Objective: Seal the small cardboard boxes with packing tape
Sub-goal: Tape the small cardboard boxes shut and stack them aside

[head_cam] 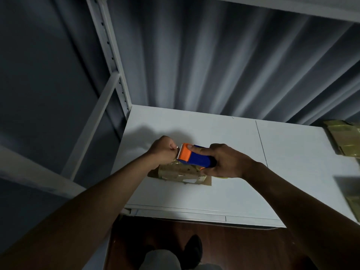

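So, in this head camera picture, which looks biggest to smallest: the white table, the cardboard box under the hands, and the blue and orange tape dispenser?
1. White table, by far the largest.
2. Cardboard box, partly hidden by the hands.
3. Tape dispenser; it is held above the box, nearer the camera, so the gap between these two is unsure.

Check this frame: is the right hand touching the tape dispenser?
Touching. The head view shows the right hand wrapped round the blue body of the tape dispenser, with its index finger lying along the top onto the orange end.
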